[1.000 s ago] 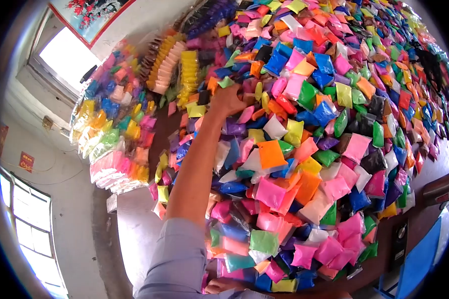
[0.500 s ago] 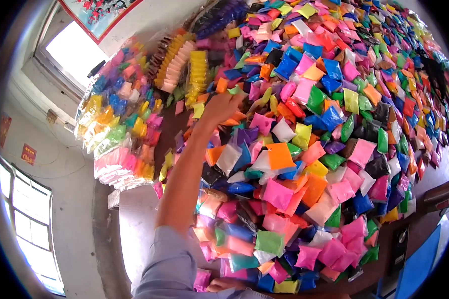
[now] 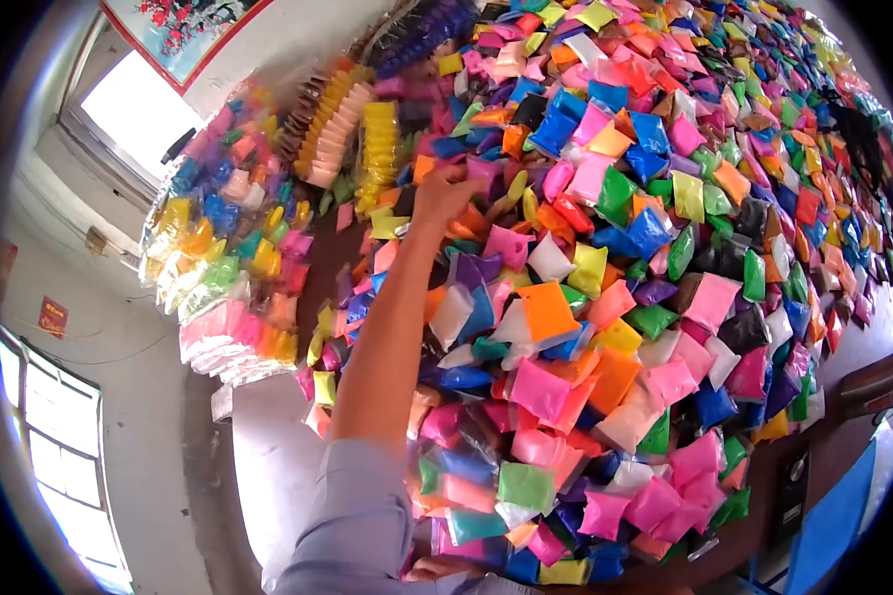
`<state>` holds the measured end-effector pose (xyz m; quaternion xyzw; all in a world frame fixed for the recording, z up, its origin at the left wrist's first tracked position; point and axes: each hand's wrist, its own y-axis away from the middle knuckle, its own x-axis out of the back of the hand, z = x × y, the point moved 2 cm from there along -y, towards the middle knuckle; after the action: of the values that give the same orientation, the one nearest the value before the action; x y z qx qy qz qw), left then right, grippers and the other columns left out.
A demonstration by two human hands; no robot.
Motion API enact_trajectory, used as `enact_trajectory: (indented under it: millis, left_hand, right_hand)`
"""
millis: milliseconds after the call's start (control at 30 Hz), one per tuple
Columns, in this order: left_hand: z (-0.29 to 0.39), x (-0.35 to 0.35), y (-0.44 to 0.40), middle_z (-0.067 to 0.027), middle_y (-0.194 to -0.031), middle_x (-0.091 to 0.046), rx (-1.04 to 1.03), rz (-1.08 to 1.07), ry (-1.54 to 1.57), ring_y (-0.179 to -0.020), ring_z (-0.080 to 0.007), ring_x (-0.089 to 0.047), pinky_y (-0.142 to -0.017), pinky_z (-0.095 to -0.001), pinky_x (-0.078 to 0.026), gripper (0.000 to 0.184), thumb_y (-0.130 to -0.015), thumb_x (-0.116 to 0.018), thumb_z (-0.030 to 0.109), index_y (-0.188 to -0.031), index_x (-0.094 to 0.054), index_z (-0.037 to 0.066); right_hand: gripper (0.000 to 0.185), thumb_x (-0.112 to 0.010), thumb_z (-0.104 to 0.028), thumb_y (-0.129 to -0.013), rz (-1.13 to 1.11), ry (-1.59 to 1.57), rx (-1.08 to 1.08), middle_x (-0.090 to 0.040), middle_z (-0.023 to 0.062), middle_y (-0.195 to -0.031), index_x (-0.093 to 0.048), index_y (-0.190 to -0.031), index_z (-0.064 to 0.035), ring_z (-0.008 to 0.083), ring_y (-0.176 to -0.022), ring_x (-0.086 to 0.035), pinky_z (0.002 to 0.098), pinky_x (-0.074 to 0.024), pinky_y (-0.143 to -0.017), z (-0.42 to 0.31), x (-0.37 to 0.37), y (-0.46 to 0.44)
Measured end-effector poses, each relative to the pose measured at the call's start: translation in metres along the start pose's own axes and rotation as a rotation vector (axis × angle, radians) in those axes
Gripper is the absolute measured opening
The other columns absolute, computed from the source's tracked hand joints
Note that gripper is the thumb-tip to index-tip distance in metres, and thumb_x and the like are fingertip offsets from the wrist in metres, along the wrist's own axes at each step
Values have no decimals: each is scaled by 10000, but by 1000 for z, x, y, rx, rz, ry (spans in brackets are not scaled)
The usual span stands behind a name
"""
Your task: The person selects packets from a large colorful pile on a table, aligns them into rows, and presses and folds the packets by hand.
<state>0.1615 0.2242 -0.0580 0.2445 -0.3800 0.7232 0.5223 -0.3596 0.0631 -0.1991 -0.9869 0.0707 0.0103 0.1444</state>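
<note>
- The heap of packets [image 3: 605,382] spread around my left fingers [image 3: 461,178] and far to their right; a purple packet [image 3: 482,175] lay right at their tips, an orange packet [image 3: 424,169] just left of them.
- Left of the fingers I saw a yellow strip [image 3: 379,149], and past it bagged packets [image 3: 230,233]; packets crowded the way on the right.
- My left arm [image 3: 382,347] reached up and forward, its hand low over the heap, fingers bent and narrow.
- I couldn't tell whether they gripped the purple packet.
- The right hand [image 3: 435,568], well below them, was mostly cut off, its fingers unreadable.
</note>
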Motion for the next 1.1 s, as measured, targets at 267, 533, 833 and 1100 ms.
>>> enact_trajectory:
  millis: [267,533,833,1100]
  left_hand:
    - [45,71,65,-34,-916,-719,366,-158,860,-812,-143,-701,-686,-291,-592,211,-941,-761,254,-1034,-704,74]
    - [82,95,125,-72,-906,-738,365,-109,993,-741,-149,-706,-646,-278,-585,300,-935,-778,312,-1039,-697,43]
    - [92,131,210,-109,-938,-746,404,-124,1110,-725,-159,-708,-617,-297,-580,317,-1001,-680,339,-1094,-677,36]
    - [95,181,322,-29,-860,-711,475,-3,1039,-738,-161,-705,-640,-307,-558,112,-984,-700,181,-1009,-701,73]
  right_hand:
    - [168,-592,-283,-968,152,383,19,-601,49,-921,-645,-926,-128,210,-925,-631,360,-497,-800,-43,7,3]
    - [119,-671,-231,-900,396,470,52,-634,91,-867,-638,-907,-117,310,-806,-682,444,-565,-683,-43,5,5]
    - [142,-599,-205,-941,218,694,164,-637,117,-928,-645,-919,-72,340,-899,-642,460,-543,-772,-84,20,9]
    - [60,-668,-122,-894,360,546,58,-671,118,-900,-674,-890,-63,323,-841,-675,434,-576,-730,-85,16,3]
